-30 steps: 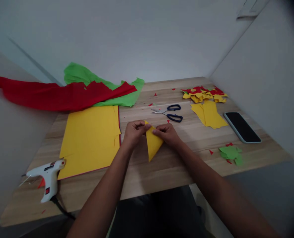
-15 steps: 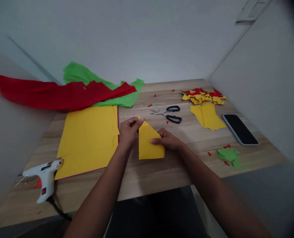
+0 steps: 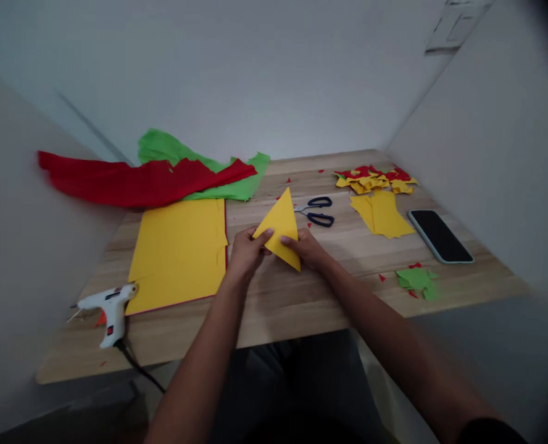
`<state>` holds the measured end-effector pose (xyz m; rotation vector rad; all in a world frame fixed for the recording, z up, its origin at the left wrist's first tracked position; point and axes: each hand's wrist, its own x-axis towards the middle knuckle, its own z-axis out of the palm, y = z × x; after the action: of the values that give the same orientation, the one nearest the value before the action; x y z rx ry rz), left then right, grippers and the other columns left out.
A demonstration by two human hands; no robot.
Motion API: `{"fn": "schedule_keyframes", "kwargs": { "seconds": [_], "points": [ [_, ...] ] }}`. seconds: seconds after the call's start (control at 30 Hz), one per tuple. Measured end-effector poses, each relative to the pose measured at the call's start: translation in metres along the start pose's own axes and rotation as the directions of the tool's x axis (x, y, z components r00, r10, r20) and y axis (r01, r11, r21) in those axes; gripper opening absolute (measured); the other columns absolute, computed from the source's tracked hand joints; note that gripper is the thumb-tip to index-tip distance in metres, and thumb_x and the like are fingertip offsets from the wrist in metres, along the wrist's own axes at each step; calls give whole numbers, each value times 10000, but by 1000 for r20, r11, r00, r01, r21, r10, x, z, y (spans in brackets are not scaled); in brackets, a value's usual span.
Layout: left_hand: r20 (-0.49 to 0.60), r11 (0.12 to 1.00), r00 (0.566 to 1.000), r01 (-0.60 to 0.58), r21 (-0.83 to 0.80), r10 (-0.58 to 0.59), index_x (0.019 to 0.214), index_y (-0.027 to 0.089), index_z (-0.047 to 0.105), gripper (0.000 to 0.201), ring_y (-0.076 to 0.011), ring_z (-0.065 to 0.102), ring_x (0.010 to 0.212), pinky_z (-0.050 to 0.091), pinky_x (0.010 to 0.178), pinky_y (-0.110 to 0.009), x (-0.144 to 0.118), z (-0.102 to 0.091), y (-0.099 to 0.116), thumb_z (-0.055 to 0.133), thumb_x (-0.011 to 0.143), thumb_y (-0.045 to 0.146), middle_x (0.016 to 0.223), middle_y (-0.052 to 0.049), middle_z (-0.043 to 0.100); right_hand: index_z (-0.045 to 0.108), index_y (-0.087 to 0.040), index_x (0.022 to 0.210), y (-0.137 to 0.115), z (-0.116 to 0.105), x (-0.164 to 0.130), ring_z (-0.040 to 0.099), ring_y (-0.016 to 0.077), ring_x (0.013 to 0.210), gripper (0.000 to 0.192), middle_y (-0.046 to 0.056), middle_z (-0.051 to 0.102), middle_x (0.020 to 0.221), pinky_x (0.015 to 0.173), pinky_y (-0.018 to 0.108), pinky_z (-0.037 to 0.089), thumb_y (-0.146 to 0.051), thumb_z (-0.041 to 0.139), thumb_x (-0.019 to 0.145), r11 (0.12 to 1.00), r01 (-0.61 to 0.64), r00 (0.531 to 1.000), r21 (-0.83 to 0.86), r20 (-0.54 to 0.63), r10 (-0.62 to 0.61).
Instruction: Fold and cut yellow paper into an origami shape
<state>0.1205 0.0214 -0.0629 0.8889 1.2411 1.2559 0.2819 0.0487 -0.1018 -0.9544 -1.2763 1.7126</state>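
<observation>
In the head view, the yellow paper piece (image 3: pixel 283 216) was held over the wooden table (image 3: pixel 274 317), one corner pointing toward the wall (image 3: pixel 274 74) and hiding the tips of the scissors (image 3: pixel 304 210). The left hand (image 3: pixel 247 251) pinched its left side, thumb on top; the right hand (image 3: pixel 311 250) pinched the right side likewise. Handling it well seemed to call for light, even thumb pressure, straight edges and uncrumpled corners.

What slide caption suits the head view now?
Both hands hold a yellow paper triangle above the wooden table, scissors lying just beyond.
</observation>
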Motion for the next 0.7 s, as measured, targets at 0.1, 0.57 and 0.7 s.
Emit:
{"fn": "schedule_keyframes", "kwargs": {
  "seconds": [0.1, 0.57, 0.7],
  "points": [
    [-41, 991, 997, -66, 112, 71, 734, 137, 707, 329, -109, 538, 507, 417, 489, -221, -17, 6, 5, 809, 658, 440, 605, 1, 645, 700, -167, 718, -7, 4, -7, 659, 199, 644, 414, 46, 732, 710, 565, 283, 520, -525, 834, 558, 998, 61, 994, -4, -89, -61],
    [-42, 979, 998, -42, 202, 51, 624, 263, 734, 246, -185, 611, 519, 500, 441, -281, -179, 38, 63, 750, 694, 499, 592, -16, 687, 757, -212, 849, -50, 78, -192, 743, 287, 714, 222, 103, 778, 834, 623, 404, 640, -421, 763, 774, 959, 273, 789, 74, -588, -179],
    [-37, 969, 996, -76, 234, 86, 660, 289, 762, 219, -192, 629, 543, 500, 434, -277, -190, 41, 71, 749, 701, 504, 610, -21, 710, 747, -246, 832, -52, 78, -204, 737, 271, 678, 150, 86, 770, 812, 583, 386, 641, -393, 741, 800, 959, 283, 762, -5, -607, -227]
  ]
}}
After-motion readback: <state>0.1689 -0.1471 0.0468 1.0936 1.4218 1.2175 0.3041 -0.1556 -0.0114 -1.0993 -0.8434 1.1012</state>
